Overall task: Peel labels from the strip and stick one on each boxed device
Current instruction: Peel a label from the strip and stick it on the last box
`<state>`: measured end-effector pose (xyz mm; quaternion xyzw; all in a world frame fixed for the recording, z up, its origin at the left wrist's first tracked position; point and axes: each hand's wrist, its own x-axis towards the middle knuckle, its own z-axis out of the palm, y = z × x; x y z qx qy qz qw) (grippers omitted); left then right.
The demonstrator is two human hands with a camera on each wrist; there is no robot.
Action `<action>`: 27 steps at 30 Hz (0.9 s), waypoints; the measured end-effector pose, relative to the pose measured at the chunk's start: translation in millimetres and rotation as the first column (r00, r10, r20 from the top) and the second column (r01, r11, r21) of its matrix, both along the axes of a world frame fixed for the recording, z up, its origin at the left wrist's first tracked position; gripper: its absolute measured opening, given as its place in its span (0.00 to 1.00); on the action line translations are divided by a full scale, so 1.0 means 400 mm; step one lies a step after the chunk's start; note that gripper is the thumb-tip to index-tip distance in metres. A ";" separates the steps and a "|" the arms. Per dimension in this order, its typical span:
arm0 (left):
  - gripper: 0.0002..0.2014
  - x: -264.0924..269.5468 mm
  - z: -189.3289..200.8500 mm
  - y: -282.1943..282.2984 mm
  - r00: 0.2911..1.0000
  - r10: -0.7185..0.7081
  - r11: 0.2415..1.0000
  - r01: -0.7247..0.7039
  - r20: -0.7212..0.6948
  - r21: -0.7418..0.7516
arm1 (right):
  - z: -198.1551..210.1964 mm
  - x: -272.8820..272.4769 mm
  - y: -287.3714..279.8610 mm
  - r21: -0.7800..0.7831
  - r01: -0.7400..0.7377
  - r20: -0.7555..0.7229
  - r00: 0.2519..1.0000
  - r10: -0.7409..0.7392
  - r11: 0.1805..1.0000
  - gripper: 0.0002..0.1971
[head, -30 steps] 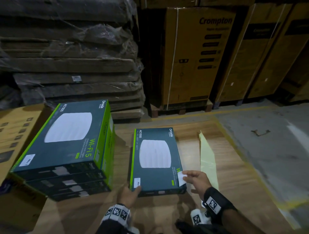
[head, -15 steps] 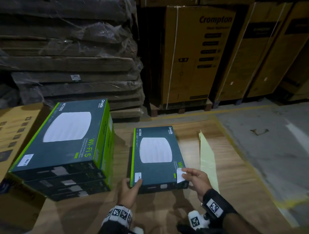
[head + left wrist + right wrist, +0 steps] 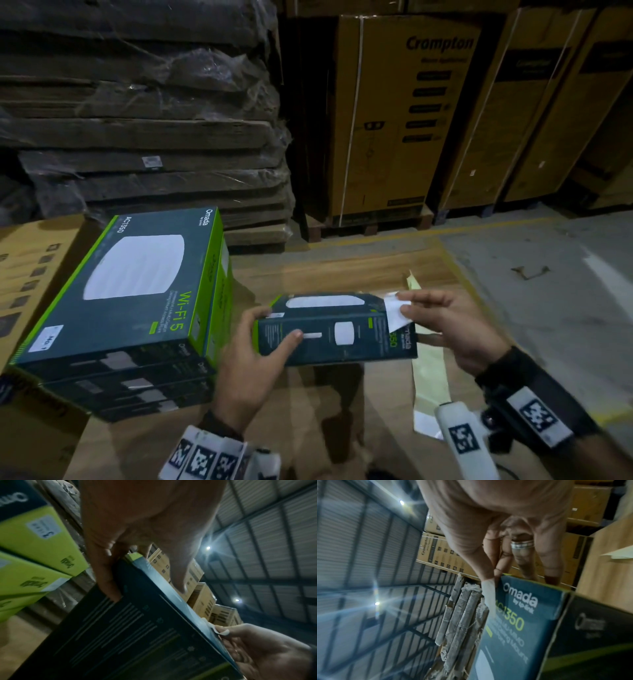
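A dark teal device box (image 3: 342, 342) with green edging is held tilted above the wooden table (image 3: 342, 274), its narrow side toward me. My left hand (image 3: 274, 325) grips its left end, thumb on the near side and fingers over the top. My right hand (image 3: 419, 308) pinches a white label (image 3: 397, 313) at the box's right top corner. In the right wrist view the label (image 3: 488, 592) hangs between thumb and forefinger beside the box (image 3: 522, 622). The left wrist view shows the box (image 3: 137, 628) from below. A yellow label strip (image 3: 428, 377) lies on the table under my right hand.
A stack of several matching boxes (image 3: 137, 291) stands at the left, the top one bearing a small white label (image 3: 46, 339). A brown carton (image 3: 30, 260) lies further left. Wrapped flat cardboard (image 3: 144, 137) and tall Crompton cartons (image 3: 404, 120) stand behind. Concrete floor (image 3: 548, 291) lies right of the table.
The box lay flat on the table before; both hands have now lifted it and tipped it on edge. The right hand still pinches the label at its right corner.
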<state>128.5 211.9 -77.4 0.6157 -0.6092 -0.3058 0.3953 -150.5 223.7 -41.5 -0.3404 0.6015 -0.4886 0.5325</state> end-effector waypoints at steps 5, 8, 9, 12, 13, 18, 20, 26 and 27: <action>0.48 0.001 0.048 -0.001 0.950 -0.156 0.984 0.172 0.270 -0.036 | 0.079 -0.027 -0.030 0.034 -0.024 -0.024 0.999 0.025 0.999 0.09; 0.46 -0.005 0.050 -0.021 0.911 -0.144 0.977 0.192 0.386 -0.090 | 0.092 -0.026 -0.044 0.041 -0.022 -0.036 0.999 0.024 0.999 0.10; 0.44 -0.004 0.054 -0.027 0.900 -0.130 0.975 0.192 0.416 -0.112 | 0.095 -0.026 -0.047 0.043 -0.018 -0.036 0.999 0.019 0.999 0.10; 0.41 0.006 0.076 -0.047 0.882 -0.110 0.969 0.198 0.459 -0.150 | 0.104 -0.029 -0.058 0.033 -0.006 -0.037 0.999 0.007 0.999 0.09; 0.41 0.010 0.089 -0.054 0.880 -0.109 0.967 0.202 0.463 -0.155 | 0.110 -0.031 -0.063 0.027 -0.006 -0.032 0.999 0.007 1.000 0.09; 0.44 0.024 0.142 -0.095 0.854 -0.129 0.965 0.225 0.503 -0.134 | 0.131 -0.039 -0.085 -0.021 0.018 -0.013 1.000 -0.018 1.000 0.09; 0.46 0.028 0.151 -0.114 0.823 -0.138 0.966 0.234 0.550 -0.109 | 0.135 -0.037 -0.095 -0.041 0.030 -0.007 1.000 -0.031 0.999 0.09; 0.45 -0.005 0.177 -0.149 0.619 -0.222 0.905 0.419 0.753 -0.078 | 0.128 -0.022 -0.116 -0.079 0.075 -0.003 0.997 -0.075 0.994 0.09; 0.44 -0.017 0.178 -0.151 0.588 -0.268 0.878 0.475 0.763 -0.057 | 0.129 -0.022 -0.120 -0.085 0.083 -0.003 0.996 -0.084 0.993 0.09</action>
